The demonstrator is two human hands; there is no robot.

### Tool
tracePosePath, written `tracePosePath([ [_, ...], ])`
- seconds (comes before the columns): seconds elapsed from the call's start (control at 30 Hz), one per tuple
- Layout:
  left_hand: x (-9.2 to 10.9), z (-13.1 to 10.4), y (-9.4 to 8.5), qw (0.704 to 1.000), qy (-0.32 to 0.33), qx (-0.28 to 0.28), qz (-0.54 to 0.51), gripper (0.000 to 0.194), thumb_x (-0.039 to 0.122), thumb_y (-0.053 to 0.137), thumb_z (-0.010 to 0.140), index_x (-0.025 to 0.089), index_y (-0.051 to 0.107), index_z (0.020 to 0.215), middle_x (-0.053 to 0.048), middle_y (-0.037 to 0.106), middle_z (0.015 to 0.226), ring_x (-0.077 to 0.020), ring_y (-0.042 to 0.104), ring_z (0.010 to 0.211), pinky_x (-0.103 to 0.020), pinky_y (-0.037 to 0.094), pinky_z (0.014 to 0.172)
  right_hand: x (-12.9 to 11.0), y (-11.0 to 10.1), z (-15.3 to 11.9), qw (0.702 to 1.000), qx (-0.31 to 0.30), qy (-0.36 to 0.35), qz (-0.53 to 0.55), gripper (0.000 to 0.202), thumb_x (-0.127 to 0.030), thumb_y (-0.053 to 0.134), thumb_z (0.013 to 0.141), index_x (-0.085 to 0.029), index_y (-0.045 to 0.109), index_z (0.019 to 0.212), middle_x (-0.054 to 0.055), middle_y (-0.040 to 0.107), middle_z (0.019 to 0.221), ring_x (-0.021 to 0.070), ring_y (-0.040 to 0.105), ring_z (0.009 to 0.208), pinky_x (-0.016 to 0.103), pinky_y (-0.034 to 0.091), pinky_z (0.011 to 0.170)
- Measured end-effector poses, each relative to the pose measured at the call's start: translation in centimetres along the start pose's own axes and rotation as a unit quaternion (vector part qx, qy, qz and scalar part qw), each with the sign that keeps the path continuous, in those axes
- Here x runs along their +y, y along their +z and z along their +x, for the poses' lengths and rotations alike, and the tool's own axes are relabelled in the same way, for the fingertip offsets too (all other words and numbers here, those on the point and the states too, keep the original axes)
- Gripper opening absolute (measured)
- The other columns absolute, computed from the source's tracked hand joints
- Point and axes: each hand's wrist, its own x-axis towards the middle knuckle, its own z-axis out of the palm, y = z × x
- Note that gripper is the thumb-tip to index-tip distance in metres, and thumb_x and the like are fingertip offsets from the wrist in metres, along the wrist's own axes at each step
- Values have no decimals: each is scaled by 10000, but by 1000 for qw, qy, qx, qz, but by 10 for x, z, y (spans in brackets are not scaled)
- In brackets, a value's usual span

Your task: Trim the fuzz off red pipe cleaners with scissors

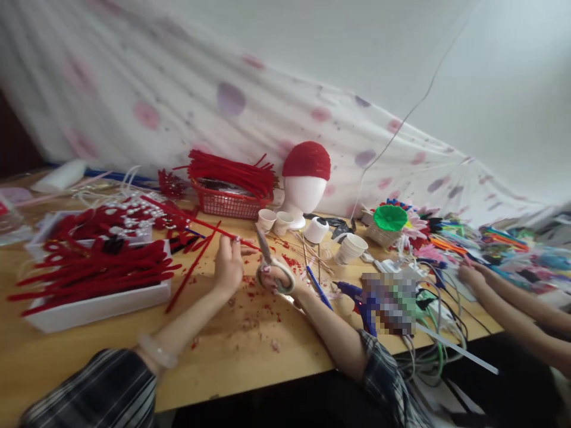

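My left hand [228, 263] pinches a long red pipe cleaner [203, 223] that slants up to the left above the table. In my right hand [279, 279] is a pair of scissors [264, 245], fingers through the pale handles and blades pointing up, close to the pipe cleaner's right end. Whether the blades touch it I cannot tell. Red fluff clippings [267, 306] lie scattered beneath both hands. Left of my left hand a loose red pipe cleaner [190, 276] rests on the wood, beside a white box [104, 306] heaped with red pipe cleaners.
A red basket [232, 205] of pipe cleaners stands at the back beside a white foam head [304, 193] with a red cap. Paper cups [351, 248], a blue pen [319, 288] and a blue glue gun [366, 303] with cables lie rightward. A co-worker's hands [473, 276] are far right.
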Motion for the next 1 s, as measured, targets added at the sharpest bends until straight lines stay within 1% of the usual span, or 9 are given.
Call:
tracePosePath([
  [0.1, 0, 2, 0, 1000, 9, 3, -18, 107, 294, 407, 894, 229, 417, 808, -22, 677, 798, -172, 692, 653, -297, 514, 628, 3, 8, -7, 997, 46, -26, 47, 328, -367, 541, 899, -157, 552, 1151, 67, 595, 1107, 167, 604, 910, 365, 526, 765],
  [0.2, 1, 2, -2, 999, 15, -3, -33, 124, 300, 395, 898, 231, 420, 799, -27, 666, 785, -176, 690, 647, -297, 508, 622, -4, 25, -23, 988, 98, -67, 104, 304, -430, 514, 904, -138, 584, 952, -7, 596, 792, 76, 546, 599, 230, 480, 541],
  [0.23, 2, 1, -2, 999, 16, -5, -36, 126, 310, 407, 895, 232, 423, 797, -23, 661, 769, -178, 688, 635, -296, 505, 615, -9, 32, -30, 983, 116, -77, 120, 345, -485, 530, 871, -155, 560, 776, -59, 496, 588, 50, 423, 440, 180, 394, 416],
  [0.3, 5, -1, -2, 999, 18, -9, -44, 149, 335, 413, 896, 234, 429, 787, -20, 657, 757, -178, 686, 629, -293, 500, 616, -24, 46, -48, 973, 155, -94, 146, 395, -498, 581, 810, -192, 447, 598, -100, 296, 438, 46, 237, 350, 163, 272, 323],
  [0.4, 7, -4, -2, 998, 13, -21, -54, 171, 360, 403, 901, 237, 431, 786, -21, 658, 732, -185, 684, 609, -287, 490, 583, -54, 68, -80, 958, 207, -101, 172, 393, -428, 613, 784, -210, 383, 552, -109, 216, 436, 48, 127, 356, 157, 231, 300],
  [0.5, 6, -5, -3, 998, 0, -30, -61, 185, 377, 389, 903, 239, 426, 786, -24, 660, 711, -190, 676, 573, -288, 486, 558, -78, 94, -115, 944, 247, -97, 196, 312, -377, 593, 806, -202, 444, 596, -118, 173, 454, 50, 66, 367, 133, 213, 292],
  [0.67, 1, -5, -2, 998, -6, -32, -56, 208, 386, 362, 911, 230, 440, 798, -23, 655, 716, -169, 658, 556, -276, 484, 568, -86, 131, -152, 916, 284, -24, 281, 276, -413, 579, 804, -191, 516, 652, -118, 179, 446, 41, 84, 358, 116, 214, 290],
  [0.87, 7, -16, 1, 999, -15, -31, -41, 260, 447, 373, 903, 225, 472, 811, 23, 608, 600, -140, 604, 468, -237, 446, 487, -77, 124, -150, 911, 310, -6, 271, 257, -399, 586, 789, -197, 480, 671, -119, 167, 473, 39, 107, 362, 125, 195, 294],
  [1.0, 12, -20, 1, 993, -57, -86, -58, 271, 481, 377, 897, 230, 470, 856, 56, 567, 521, -124, 581, 401, -209, 427, 429, -66, 105, -140, 933, 347, 38, 87, 330, -486, 520, 809, -212, 439, 643, -110, 213, 455, 46, 161, 360, 164, 215, 310],
])
